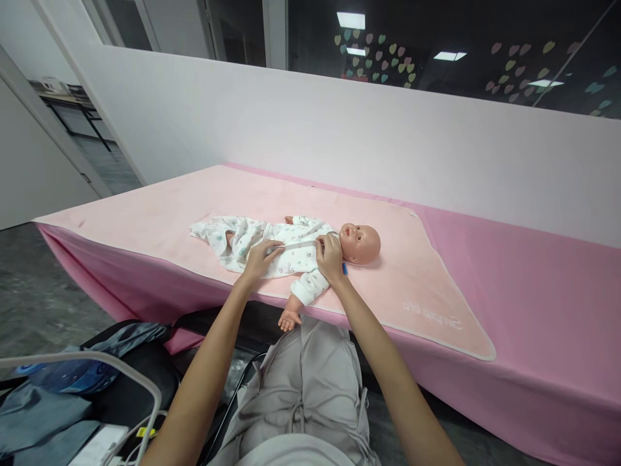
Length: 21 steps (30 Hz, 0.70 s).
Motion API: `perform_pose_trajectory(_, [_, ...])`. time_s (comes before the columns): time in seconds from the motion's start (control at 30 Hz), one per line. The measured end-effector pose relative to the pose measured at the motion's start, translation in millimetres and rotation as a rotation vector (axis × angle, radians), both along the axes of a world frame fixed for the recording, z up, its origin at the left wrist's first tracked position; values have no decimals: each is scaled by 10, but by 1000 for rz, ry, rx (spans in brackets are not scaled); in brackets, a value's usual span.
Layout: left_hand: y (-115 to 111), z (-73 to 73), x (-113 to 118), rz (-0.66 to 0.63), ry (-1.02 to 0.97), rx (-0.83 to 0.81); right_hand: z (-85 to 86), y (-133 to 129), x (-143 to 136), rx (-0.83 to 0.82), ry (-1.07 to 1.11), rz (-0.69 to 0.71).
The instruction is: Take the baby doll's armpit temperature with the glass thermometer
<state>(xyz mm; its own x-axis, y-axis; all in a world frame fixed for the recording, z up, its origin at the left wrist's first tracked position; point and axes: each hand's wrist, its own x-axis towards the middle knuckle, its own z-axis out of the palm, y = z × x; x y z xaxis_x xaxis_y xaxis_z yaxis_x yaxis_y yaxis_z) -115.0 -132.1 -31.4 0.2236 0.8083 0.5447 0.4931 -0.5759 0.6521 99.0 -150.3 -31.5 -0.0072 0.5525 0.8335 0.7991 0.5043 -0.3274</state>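
A baby doll (361,244) lies on its back across a peach mat (451,285), its head toward the right. It wears a white printed outfit (303,259). A pale, narrow strip (299,244), which looks like the front edge of the outfit, runs taut between my hands. My left hand (262,260) pinches its end over the doll's belly. Near the doll's neck, my right hand (330,257) has its fingers closed on the other end. The doll's near arm (291,314) hangs past the table edge. Something small and blue (345,268) shows beside my right wrist.
A pink cloth (524,291) covers the table under the mat. Behind it stands a white partition (339,136) with dark glass above. At lower left, a black chair (140,369) holds clothing and a plastic bottle (72,375), with a pale curved tube (121,364) in front.
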Motion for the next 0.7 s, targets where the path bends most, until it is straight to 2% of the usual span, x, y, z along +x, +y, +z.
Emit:
perform_pose_trajectory(0.13, [-4,-20,15,11,30,32,0,-2,2,-9,3,2])
perform_pose_trajectory(0.4, [15,4,16,16,-46,-28,3,-5,3,-22,-2,7])
perform_pose_trajectory(0.7, [27,-2,12,80,-68,-38,17,-18,-2,-49,-7,7])
